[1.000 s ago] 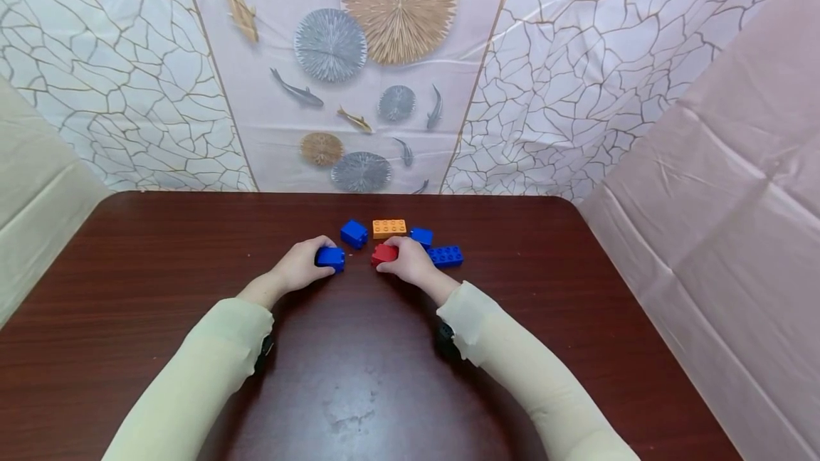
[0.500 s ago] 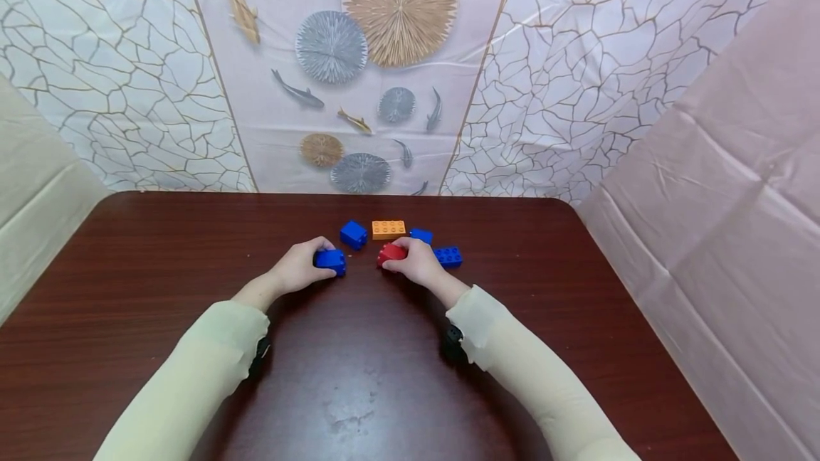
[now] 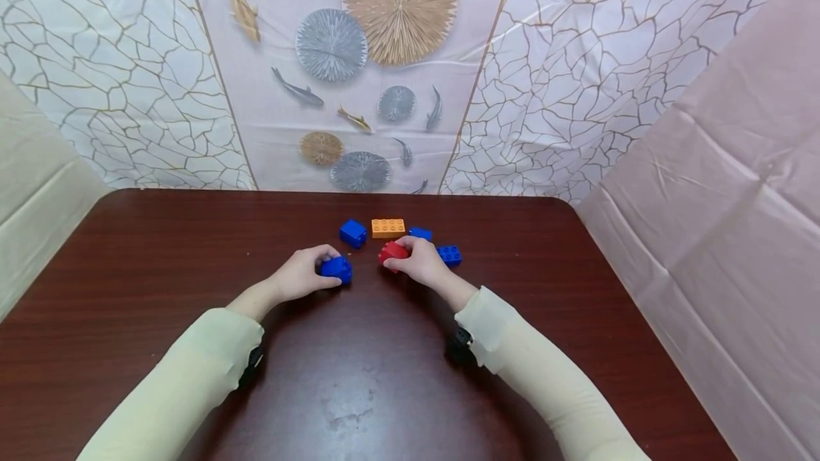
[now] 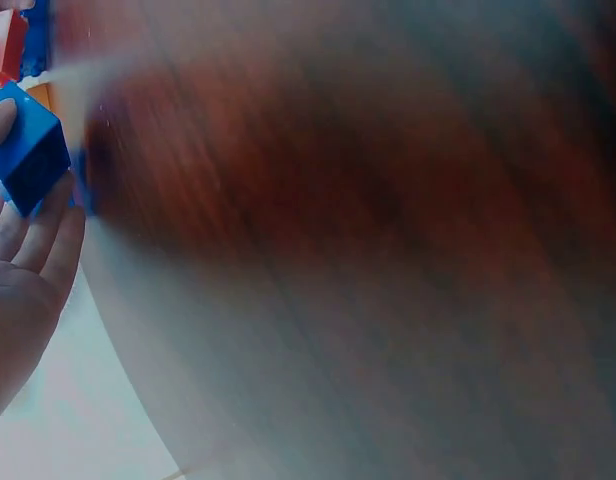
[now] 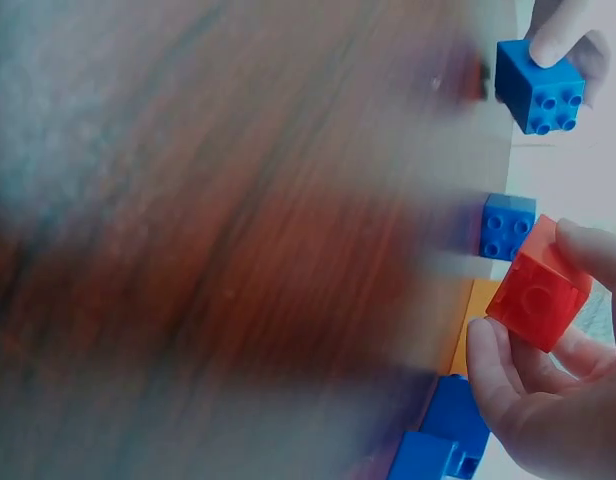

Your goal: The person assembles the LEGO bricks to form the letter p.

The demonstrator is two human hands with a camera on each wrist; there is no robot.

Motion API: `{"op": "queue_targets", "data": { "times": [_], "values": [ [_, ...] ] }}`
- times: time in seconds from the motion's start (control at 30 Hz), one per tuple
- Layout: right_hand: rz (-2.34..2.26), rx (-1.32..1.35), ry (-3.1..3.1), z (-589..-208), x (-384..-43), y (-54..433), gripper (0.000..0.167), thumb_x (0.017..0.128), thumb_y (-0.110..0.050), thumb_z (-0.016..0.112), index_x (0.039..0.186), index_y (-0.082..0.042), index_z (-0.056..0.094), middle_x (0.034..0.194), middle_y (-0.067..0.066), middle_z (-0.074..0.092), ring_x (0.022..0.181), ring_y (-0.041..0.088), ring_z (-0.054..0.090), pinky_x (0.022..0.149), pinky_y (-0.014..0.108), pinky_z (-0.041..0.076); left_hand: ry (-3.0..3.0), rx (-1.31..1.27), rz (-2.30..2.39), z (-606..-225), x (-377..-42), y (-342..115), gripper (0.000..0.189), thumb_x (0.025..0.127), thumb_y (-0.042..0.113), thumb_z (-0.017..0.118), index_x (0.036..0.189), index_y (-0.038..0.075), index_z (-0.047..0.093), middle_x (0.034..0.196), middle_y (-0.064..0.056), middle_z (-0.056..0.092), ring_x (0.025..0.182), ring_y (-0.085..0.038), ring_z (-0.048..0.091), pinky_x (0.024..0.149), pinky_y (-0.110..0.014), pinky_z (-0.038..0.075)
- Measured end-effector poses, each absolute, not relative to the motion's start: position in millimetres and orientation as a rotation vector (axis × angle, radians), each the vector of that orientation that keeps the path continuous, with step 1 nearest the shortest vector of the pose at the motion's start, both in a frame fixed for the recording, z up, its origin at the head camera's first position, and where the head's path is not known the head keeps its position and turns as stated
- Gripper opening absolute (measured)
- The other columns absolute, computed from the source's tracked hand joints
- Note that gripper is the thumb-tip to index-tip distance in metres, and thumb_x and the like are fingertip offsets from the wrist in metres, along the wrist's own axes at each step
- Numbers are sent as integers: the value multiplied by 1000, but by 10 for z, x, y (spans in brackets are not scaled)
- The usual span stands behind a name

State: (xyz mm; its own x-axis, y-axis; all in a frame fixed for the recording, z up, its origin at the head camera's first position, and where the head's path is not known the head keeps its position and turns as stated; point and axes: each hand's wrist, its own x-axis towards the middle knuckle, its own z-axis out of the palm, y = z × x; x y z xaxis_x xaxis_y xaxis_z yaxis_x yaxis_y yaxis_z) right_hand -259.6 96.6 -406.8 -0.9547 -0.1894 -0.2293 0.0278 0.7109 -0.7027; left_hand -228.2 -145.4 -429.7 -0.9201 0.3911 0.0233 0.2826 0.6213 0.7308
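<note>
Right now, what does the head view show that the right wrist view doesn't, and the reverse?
Only the head view shows the sleeves and the big gold printed circle. Only the right wrist view shows a round shape on one face of the red block. Both show the left hand holding a blue block, the right hand holding that red block, an orange block and the table.

left hand (image 4: 26, 290) grips blue block (image 4: 33, 150); tabletop (image 4: 298, 200) blurred

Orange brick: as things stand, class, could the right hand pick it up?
Probably not yet: the right hand holds the red brick. Once freed, it likely could, as the orange brick lies just beyond, studs uncovered.
</note>
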Motion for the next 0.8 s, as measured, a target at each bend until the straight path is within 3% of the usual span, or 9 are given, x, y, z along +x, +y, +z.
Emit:
{"op": "queue_targets", "data": {
  "times": [0.8],
  "values": [
    [-1264,-128,2638,-3913,-2502,1186,44,80,-20,73,118,-5,57,117,13,60,103,26,55,89,37,51,2563,647,1306,-4316,-2140,-1253,34,81,9,71,109,2,53,108,-19,62,101,-29,60,89,-43,51]
  ]
}}
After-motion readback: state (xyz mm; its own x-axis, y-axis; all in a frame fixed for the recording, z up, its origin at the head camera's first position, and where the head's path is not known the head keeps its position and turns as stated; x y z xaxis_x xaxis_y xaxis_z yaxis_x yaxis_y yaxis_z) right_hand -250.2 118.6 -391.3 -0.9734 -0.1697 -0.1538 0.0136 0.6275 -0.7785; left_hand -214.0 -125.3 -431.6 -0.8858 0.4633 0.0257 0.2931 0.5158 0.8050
